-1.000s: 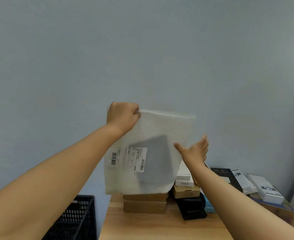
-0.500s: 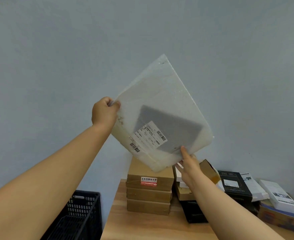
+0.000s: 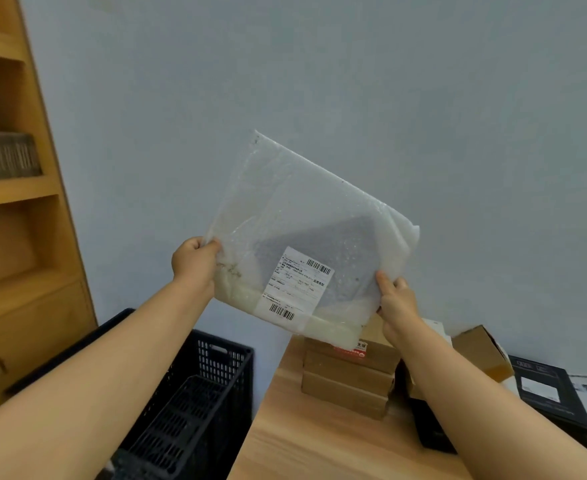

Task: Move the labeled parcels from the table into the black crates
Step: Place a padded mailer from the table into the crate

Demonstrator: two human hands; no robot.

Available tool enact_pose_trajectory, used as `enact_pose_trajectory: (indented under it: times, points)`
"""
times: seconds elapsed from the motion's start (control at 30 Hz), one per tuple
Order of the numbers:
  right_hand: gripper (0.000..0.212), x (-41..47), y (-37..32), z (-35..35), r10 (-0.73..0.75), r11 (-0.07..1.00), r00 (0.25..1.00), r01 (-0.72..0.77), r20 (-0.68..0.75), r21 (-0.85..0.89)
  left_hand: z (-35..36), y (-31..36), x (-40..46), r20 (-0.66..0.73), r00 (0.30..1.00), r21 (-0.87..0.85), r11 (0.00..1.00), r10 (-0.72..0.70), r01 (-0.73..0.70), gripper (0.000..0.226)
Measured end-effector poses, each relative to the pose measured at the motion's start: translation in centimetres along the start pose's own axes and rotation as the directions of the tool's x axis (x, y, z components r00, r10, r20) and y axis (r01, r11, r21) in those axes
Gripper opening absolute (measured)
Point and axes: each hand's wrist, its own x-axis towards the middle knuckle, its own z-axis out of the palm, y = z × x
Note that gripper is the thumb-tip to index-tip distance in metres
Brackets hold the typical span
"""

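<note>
A pale wooden worktop (image 3: 323, 441) fills the lower foreground, with a black crate (image 3: 195, 403) standing on the floor just beside its left edge. Farther back on the worktop sits a stack of brown boxes (image 3: 349, 379), with dark and white packages to its right. A wooden shelf unit (image 3: 18, 216) stands at left against the grey-blue wall (image 3: 319, 64). Both hands hold a bubble-wrap parcel (image 3: 299, 216) tilted in the air above the boxes: the left hand (image 3: 195, 263) grips its left edge with curled fingers, and the right hand (image 3: 397, 301) pinches its lower right corner. The parcel's label (image 3: 295, 284) faces the camera.
</note>
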Motion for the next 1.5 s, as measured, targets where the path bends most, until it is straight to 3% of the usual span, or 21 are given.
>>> enact_pose_trajectory:
  times: [0.17, 0.33, 0.43, 0.77, 1.17, 1.5]
  points:
    - [0.012, -2.7, 0.8, 5.5, 0.019, 1.000, 0.994, -0.019, 0.103, -0.001, -6.2, -0.4, 2.1, -0.075, 0.994, -0.064, 0.996, -0.074, 0.069, 0.020]
    - [0.029, -6.0, 2.4, 12.8, 0.028, 0.998, 0.987, -0.018, 0.158, -0.068, -14.1, -0.3, 5.0, -0.097, 0.994, -0.029, 0.998, -0.056, 0.053, 0.013]
    - [0.026, -8.6, 3.6, 18.5, 0.050, 0.995, 0.987, -0.036, 0.153, -0.093, -20.6, 0.2, 6.9, -0.072, 0.997, 0.050, 0.998, -0.030, 0.034, 0.005]
    - [0.037, -16.0, 8.0, 35.9, 0.117, 0.993, 0.968, -0.108, 0.222, -0.056, -37.6, 0.6, 13.7, 0.087, 0.996, 0.229, 0.973, -0.017, -0.003, 0.020]
    - [0.035, -15.8, 13.3, 48.0, 0.176, 0.979, 0.945, -0.139, 0.277, -0.149, -45.7, -2.7, 21.4, -0.025, 0.991, 0.208, 0.969, -0.129, 0.131, 0.019]
    - [0.022, -7.9, 20.2, 58.5, 0.294, 0.954, 0.928, -0.272, 0.230, -0.123, -45.6, -5.6, 33.9, -0.090, 0.981, 0.267, 0.945, -0.169, 0.187, 0.021]
